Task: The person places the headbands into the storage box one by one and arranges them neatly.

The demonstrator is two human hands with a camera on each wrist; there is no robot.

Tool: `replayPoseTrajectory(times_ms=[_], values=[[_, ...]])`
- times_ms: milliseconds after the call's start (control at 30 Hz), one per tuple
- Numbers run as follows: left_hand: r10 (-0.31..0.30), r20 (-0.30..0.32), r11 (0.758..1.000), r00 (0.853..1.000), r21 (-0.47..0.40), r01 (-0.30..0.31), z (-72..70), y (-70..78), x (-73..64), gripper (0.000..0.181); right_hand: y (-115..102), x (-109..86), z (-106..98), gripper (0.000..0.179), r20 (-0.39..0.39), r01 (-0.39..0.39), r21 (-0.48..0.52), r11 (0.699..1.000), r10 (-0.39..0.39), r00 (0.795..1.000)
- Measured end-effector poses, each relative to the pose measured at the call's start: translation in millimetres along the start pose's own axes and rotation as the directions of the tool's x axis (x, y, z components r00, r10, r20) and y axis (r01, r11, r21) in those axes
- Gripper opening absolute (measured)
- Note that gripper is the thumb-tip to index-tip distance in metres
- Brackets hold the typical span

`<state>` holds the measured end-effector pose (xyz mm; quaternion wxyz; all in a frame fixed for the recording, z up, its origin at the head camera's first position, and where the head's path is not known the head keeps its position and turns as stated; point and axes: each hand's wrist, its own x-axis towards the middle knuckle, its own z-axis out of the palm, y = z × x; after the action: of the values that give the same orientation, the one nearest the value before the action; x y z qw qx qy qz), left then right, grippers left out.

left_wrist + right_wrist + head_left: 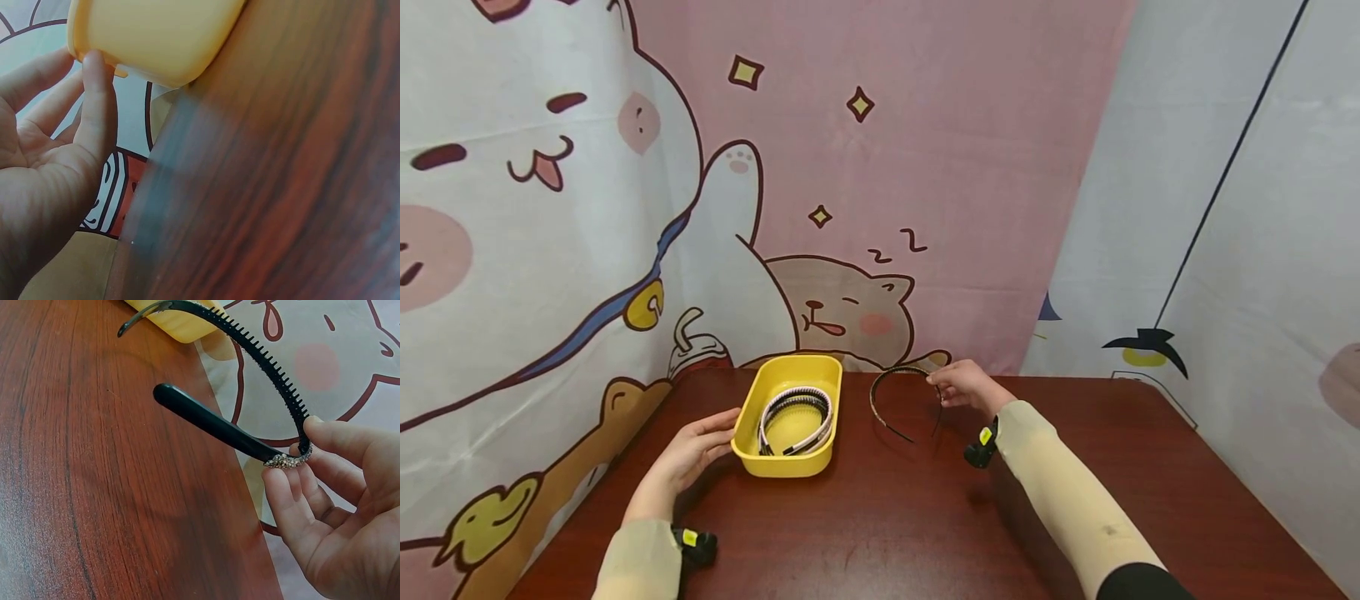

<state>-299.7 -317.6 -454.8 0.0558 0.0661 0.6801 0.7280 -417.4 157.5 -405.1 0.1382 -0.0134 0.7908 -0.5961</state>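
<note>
My right hand [967, 388] pinches a black headband [215, 425] by one side, between thumb and fingertips. The headband has a row of small teeth along its inner face and sparkly stones outside; its two ends point toward the table in the head view. To the left stands a yellow plastic tub [786, 468], with several headbands [812, 395] in white and black lying inside. My left hand [692, 450] is at the tub's left side, fingers fairly straight and fingertips right at the rim. In the left wrist view, the thumb [95, 75] overlaps the tub's edge.
A dark red-brown wooden table [865, 533] lies under everything. Behind it hangs a cartoon-printed cloth [970, 208] that meets the table's back edge. Black wrist cameras sit on both wrists, over light sleeves [1060, 483].
</note>
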Motion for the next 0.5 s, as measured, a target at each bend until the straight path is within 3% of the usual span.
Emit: replayPoseTrajectory(times_ms=[500], values=[[-0.006,-0.011,1.0,1.0,0.001,0.006,1.0,0.7,1.0,0.06,-3.3,4.6,2.1,0.037,0.011,0.002,0.007,1.0,-0.002,1.0]])
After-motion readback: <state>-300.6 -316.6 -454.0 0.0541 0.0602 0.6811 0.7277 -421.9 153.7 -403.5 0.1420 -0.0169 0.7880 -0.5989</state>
